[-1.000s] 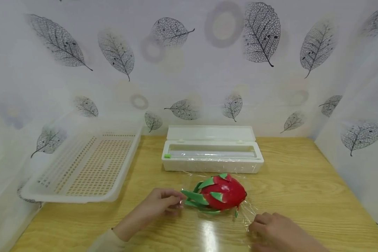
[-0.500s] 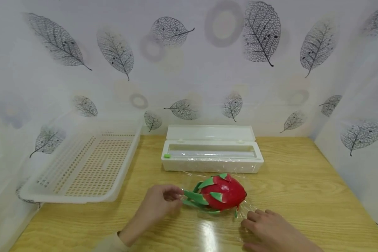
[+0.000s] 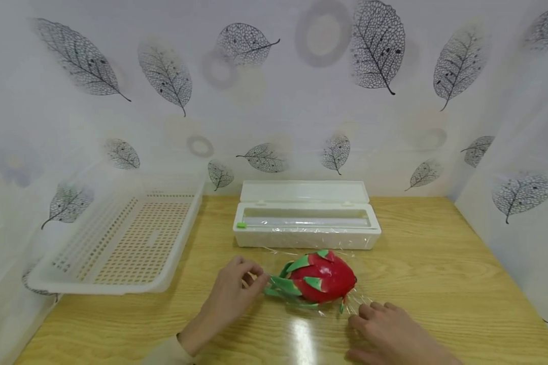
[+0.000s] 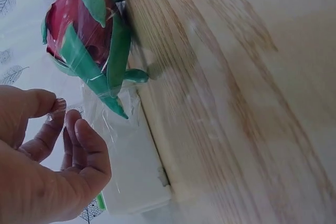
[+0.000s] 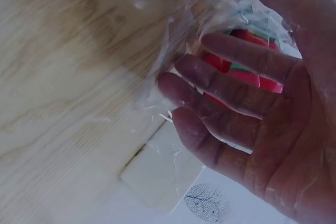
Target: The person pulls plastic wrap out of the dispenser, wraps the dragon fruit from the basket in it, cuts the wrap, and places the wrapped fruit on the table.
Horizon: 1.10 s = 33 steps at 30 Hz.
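Fingers of the left hand (image 3: 233, 291) pinch cling film (image 3: 274, 263) beside the dragon fruit (image 3: 321, 278); right hand (image 3: 388, 329) lies flat, fingers relaxed.

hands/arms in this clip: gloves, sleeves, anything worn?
Both hands are bare: no gloves, rings or watch visible. The left hand shows a pale cream sleeve cuff at the wrist in the head view. The right hand has no sleeve in frame; its wrist is cut off at the picture edge.

Tabletop booth: leaf-print curtain (image 3: 274, 101) backdrop
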Motion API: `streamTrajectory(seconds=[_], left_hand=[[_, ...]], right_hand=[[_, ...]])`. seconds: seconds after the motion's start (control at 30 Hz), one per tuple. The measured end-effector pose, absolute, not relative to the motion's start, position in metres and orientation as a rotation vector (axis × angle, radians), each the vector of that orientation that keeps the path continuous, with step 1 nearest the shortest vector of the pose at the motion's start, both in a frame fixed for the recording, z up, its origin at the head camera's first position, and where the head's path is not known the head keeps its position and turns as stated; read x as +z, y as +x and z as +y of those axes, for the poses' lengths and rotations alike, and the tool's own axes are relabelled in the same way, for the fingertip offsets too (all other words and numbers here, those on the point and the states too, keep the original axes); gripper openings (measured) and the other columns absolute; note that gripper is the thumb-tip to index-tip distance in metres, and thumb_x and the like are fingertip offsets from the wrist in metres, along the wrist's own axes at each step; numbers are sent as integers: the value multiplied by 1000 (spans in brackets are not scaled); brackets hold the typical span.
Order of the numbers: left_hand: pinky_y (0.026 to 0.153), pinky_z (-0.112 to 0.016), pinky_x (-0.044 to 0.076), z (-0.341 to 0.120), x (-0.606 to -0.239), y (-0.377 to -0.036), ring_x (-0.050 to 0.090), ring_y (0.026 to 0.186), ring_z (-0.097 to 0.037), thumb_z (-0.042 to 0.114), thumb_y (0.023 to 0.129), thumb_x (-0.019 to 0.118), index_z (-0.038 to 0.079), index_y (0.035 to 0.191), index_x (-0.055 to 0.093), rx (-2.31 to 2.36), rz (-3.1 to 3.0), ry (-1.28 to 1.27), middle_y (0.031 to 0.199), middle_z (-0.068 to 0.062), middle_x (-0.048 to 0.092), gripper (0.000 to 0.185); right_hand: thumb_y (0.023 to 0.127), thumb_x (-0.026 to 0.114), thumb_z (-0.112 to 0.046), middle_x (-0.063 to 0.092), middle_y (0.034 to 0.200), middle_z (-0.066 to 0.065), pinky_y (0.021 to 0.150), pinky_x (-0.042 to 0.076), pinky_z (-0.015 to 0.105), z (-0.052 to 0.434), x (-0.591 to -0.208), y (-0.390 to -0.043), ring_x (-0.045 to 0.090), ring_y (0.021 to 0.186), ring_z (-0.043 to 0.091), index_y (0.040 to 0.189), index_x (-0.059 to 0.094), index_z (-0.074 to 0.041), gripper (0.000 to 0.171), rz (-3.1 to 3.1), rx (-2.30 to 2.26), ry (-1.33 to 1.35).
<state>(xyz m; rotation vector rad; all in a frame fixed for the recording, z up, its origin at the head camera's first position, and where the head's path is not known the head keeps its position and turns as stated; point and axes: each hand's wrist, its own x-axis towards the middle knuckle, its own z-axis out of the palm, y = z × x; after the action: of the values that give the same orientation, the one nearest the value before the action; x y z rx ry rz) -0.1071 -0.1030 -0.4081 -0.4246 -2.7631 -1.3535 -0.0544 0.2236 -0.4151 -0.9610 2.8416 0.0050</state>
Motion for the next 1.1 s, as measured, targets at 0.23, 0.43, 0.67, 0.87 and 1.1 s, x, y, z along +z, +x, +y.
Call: streamTrajectory(seconds=[0.23, 0.43, 0.67, 0.87, 1.1], left_hand=[[66, -21, 53, -105, -407, -110, 65, 78, -10, 30, 102, 63, 16, 96, 71, -1558, -2853, -334, 90, 0, 73, 18], [63, -23, 53, -108, -406, -113, 69, 79, -16, 30, 103, 62, 11, 96, 69, -1622, -2866, -310, 88, -1, 75, 22], [67, -22, 54, -112, -407, -114, 70, 80, -17, 31, 103, 61, 8, 98, 68, -1667, -2862, -374, 88, -3, 75, 24], [74, -21, 56, -123, -408, -115, 68, 84, -10, 27, 103, 61, 15, 99, 67, -1583, -2895, -610, 92, 1, 73, 14], [77, -21, 56, -136, -410, -112, 63, 83, 1, 30, 99, 65, 20, 95, 67, -1460, -2872, -993, 89, 6, 72, 12]], right_hand=[[84, 77, -34, 49, 62, -9, 50, 33, 21, 212, -418, -51, 40, 53, 7, 76, 59, -23, 22, 2962, 82, -1085], [79, 81, -25, 57, 64, -4, 49, 38, 24, 216, -417, -53, 47, 53, 10, 82, 63, -18, 20, 2949, 155, -1063], [83, 80, -12, 59, 68, -10, 51, 42, 24, 233, -407, -58, 46, 55, 4, 85, 66, -20, 16, 2961, -16, -926], [81, 81, -10, 60, 71, -18, 53, 47, 27, 254, -399, -59, 53, 59, 2, 81, 67, -23, 19, 3068, -70, -919], [82, 80, -10, 60, 72, -21, 56, 50, 26, 274, -396, -57, 52, 63, -3, 79, 69, -24, 19, 3007, -169, -892]])
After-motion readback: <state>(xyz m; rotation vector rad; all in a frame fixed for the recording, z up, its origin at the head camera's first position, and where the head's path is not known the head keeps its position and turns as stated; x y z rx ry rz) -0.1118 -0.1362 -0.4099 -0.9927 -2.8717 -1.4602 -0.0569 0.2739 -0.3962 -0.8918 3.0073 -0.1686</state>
